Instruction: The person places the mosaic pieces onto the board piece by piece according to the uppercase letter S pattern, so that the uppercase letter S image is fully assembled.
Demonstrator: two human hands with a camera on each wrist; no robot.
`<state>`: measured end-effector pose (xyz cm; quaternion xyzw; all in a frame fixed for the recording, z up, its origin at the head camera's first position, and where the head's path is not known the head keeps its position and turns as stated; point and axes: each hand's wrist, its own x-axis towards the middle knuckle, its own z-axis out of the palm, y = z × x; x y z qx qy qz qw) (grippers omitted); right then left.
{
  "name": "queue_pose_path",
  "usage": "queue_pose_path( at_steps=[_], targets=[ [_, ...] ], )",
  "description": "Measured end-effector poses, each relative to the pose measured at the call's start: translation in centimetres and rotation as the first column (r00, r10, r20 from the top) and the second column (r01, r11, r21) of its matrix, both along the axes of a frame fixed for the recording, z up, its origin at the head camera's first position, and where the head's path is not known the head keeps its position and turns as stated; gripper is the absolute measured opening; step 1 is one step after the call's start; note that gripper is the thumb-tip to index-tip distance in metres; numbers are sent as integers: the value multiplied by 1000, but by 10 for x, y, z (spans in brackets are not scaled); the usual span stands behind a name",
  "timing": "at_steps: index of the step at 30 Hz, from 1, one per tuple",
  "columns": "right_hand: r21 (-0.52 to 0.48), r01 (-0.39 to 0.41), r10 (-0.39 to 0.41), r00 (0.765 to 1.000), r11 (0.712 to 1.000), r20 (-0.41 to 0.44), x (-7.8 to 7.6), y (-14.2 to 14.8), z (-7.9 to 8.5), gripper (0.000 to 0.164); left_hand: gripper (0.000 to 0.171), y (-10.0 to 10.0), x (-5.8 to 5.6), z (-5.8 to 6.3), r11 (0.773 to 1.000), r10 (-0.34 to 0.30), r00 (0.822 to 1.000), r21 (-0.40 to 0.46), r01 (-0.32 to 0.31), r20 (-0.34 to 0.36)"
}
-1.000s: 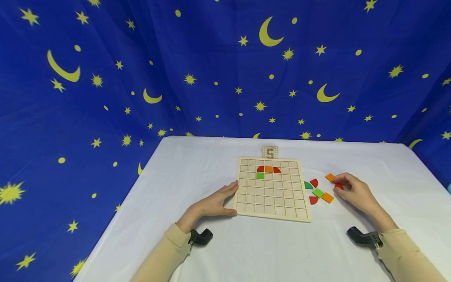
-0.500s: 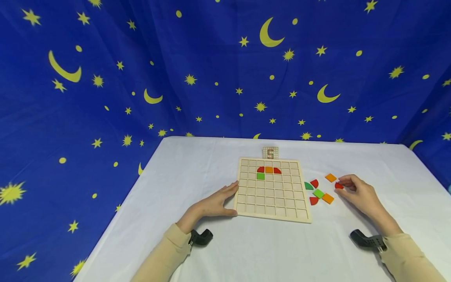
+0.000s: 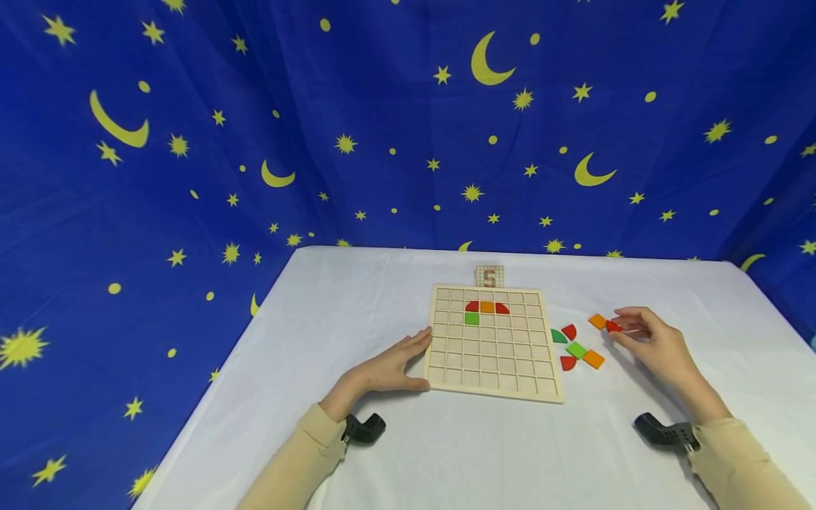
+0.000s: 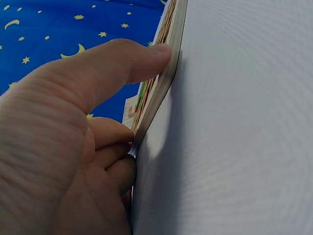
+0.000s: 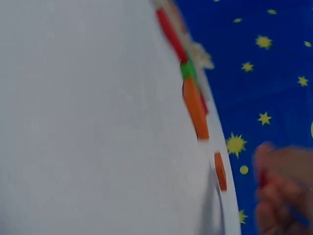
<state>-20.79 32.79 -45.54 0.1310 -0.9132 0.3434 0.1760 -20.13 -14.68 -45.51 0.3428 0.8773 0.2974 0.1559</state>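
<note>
A square wooden grid board point(image 3: 497, 394) lies on the white table. My left hand point(image 3: 389, 370) rests along its left side, fingers extended and thumb at the near corner; the left wrist view has the thumb point(image 4: 146, 58) against the board's edge. In my right hand point(image 3: 658, 350), to the right of the board, thumb and fingertips pinch a red quarter-circle tile point(image 3: 613, 326), blurred in the right wrist view. Set in the grid's upper part are a red tile point(image 3: 472, 307), an orange square point(image 3: 487, 307), another red tile point(image 3: 502, 309) and a light green square point(image 3: 472, 319).
Loose tiles lie between board and right hand: dark green point(image 3: 559, 336), red point(image 3: 569, 331), light green point(image 3: 576, 350), orange point(image 3: 593, 359), another red point(image 3: 568, 363) and another orange point(image 3: 597, 321). Behind the board stands a card point(image 3: 489, 276) with an S pattern. A blue star-printed cloth point(image 3: 408, 127) hangs beyond.
My right hand drew back slightly to the right, then rose a little with the red quarter-circle tile, which has turned between the fingertips. The left hand and the board have stayed put.
</note>
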Motion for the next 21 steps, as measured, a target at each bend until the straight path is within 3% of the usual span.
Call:
queue_pose_path(
  at_steps=[5,13,16,21],
  targets=[
    [-59,-10,9,1000,998,-17,-13,-6,17,40,89,-1,-2,0,1000,2,1000,-4,-2,-2],
    [-94,-27,33,997,995,65,-23,-43,46,44,90,0,-2,1,1000,-1,1000,-3,1,14],
    [-89,-81,87,994,993,66,-25,-66,51,40,90,0,-1,0,1000,-3,1000,-1,3,15],
    [-112,-206,213,975,972,59,-34,-101,44,33,90,0,-2,-1,1000,-14,1000,4,14,8]
  ],
)
